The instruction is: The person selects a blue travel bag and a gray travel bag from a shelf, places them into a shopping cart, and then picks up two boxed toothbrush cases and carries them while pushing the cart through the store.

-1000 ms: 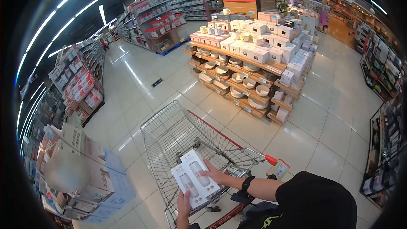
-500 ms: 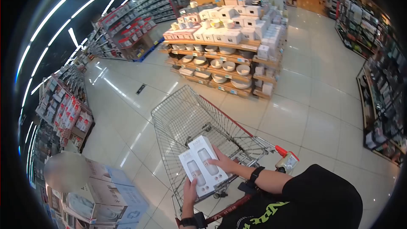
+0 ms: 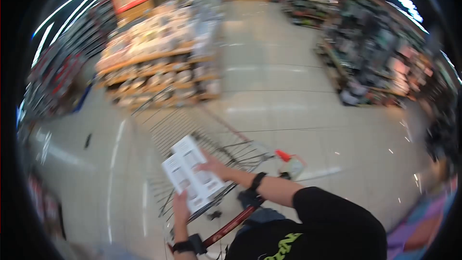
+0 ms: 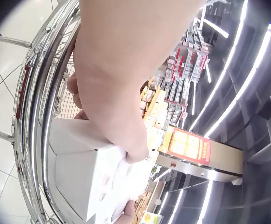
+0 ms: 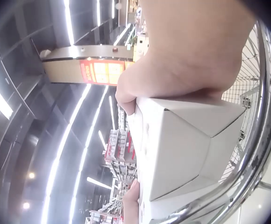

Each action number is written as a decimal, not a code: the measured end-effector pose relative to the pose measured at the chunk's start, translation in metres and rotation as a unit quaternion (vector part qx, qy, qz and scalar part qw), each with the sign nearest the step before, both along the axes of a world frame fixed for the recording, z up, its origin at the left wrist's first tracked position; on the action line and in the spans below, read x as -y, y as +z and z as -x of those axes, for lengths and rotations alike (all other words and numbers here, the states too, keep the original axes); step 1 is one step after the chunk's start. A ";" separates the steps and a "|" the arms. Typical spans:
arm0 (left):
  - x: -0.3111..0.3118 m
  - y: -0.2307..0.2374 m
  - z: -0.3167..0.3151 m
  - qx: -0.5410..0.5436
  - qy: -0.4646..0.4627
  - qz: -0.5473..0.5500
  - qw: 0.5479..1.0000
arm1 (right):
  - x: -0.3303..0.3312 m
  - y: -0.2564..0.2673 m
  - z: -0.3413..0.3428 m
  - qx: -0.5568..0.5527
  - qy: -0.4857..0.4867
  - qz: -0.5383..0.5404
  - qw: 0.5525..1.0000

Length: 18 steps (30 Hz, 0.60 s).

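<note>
Two white cardboard boxes, a left box (image 3: 174, 172) and a right box (image 3: 186, 148), lie side by side between my hands, each printed with a grey bottle- or cup-like picture. My left hand (image 3: 181, 209) grips the lower left edge of the left box, its thumb on the printed face. The right hand (image 3: 215, 167) holds the right box by its far side, thumb across the front. Both boxes are above the basket of a wire shopping cart (image 3: 168, 127). In the right wrist view, one white box end (image 5: 191, 154) faces the camera close to the cart's metal rim (image 5: 266, 107).
The cart's red handle (image 3: 232, 223) crosses in front of my body. Ahead on the left stands a tiered wooden display (image 3: 154, 74) with boxes and bowls. A rack of goods (image 3: 365, 53) is to the right, with pale tiled floor (image 3: 269, 82) between.
The head view has swung right, so the display shifts left and the right-hand racks come further into view. Both hands keep hold of the two boxes.
</note>
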State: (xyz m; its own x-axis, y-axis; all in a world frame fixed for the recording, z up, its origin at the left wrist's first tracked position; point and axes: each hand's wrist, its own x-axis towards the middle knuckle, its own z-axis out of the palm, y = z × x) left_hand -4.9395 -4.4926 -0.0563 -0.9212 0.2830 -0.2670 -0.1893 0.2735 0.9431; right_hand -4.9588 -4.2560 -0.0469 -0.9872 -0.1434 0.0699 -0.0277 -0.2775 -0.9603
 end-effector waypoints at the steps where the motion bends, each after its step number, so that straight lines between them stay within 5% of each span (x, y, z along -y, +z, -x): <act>1: -0.010 0.022 -0.009 0.018 0.022 -0.084 0.996 | 0.002 0.000 -0.006 -0.010 -0.027 -0.002 1.000; 3: -0.005 0.020 -0.002 0.000 -0.017 -0.015 1.000 | 0.003 0.002 -0.017 -0.012 -0.073 -0.014 0.997; 6: -0.015 0.011 0.009 -0.011 -0.043 -0.157 0.987 | 0.001 0.014 -0.022 -0.001 -0.115 -0.081 0.990; 18: -0.039 0.000 0.059 0.017 -0.185 -0.127 0.974 | -0.025 0.025 -0.027 -0.002 -0.226 -0.167 0.960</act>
